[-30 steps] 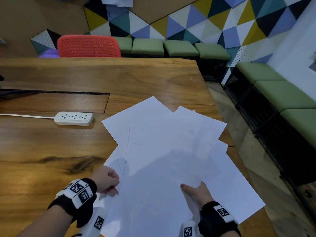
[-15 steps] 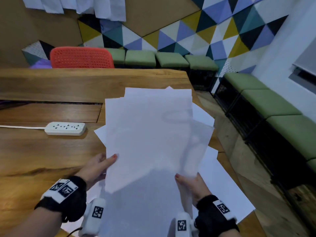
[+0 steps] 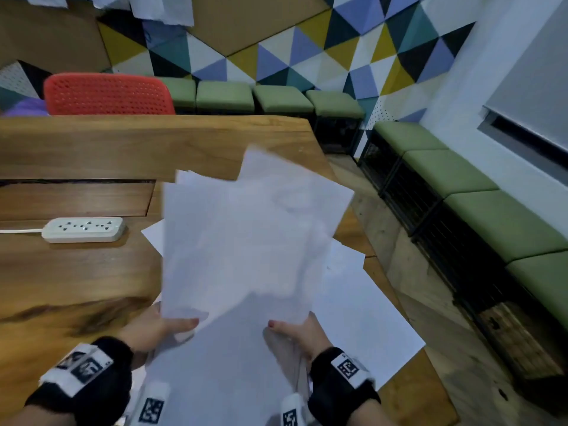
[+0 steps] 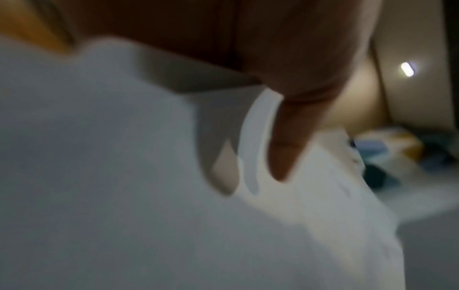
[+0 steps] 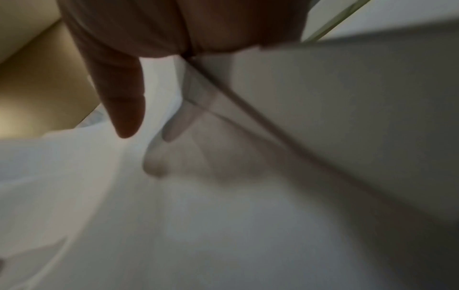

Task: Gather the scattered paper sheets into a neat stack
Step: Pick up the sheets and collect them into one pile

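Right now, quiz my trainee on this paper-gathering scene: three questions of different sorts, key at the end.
1. True or false: both hands hold the lifted sheets off the wooden table.
2. Multiple choice: the white power strip lies where? A) to the left of the lifted sheets, B) on the green benches, C) under the right hand.
3. Fill in: more loose sheets lie on the ____ beneath the lifted ones.

Key:
1. True: the left hand and right hand each grip the lower edge, thumbs on the near face.
2. A.
3. Table.
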